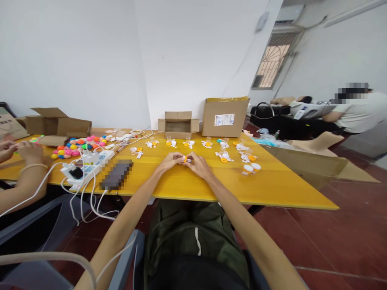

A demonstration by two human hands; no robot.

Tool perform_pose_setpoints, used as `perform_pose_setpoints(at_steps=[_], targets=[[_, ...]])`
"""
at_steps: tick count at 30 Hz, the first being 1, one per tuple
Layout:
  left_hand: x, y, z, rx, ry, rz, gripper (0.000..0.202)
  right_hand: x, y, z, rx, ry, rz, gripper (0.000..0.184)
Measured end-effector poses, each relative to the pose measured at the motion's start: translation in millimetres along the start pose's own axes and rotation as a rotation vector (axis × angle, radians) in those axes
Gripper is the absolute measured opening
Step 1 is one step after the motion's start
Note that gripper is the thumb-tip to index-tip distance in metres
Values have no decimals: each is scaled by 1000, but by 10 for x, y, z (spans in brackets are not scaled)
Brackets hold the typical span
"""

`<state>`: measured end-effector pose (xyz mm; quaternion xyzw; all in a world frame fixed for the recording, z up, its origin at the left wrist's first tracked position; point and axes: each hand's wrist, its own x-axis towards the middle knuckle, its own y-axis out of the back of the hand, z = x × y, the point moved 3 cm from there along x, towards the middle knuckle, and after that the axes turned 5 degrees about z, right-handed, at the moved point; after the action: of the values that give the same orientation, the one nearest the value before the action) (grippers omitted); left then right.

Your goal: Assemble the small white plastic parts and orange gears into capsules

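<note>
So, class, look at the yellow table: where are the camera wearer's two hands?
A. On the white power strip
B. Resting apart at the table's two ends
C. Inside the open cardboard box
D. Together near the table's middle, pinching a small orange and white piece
D: the left hand and right hand meet over the yellow table, both pinching the small orange and white piece.

Smooth, glossy yellow tabletop (187,183) — matt brown cardboard boxes (225,117) — shiny plastic toy parts (223,156).

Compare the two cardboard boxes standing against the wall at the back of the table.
The small box is low, the large box much taller. The small box stands open with its flaps spread, while the large box's flaps are not spread. The large box bears a white label; the small box's front is plain. Both are brown cardboard on the yellow table.
</note>
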<state>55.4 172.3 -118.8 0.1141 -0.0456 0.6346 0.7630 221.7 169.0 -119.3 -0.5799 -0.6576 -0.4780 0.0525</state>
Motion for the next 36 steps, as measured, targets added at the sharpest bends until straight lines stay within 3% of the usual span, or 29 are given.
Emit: perform_pose_setpoints(at_steps=[22, 36], targets=[[-115, -57, -41, -51, 59, -8, 43, -109, 8, -112, -55, -87, -66, 13], [-37, -120, -79, -28, 129, -136, 43, -177, 3, -27, 6, -200, -114, 13]])
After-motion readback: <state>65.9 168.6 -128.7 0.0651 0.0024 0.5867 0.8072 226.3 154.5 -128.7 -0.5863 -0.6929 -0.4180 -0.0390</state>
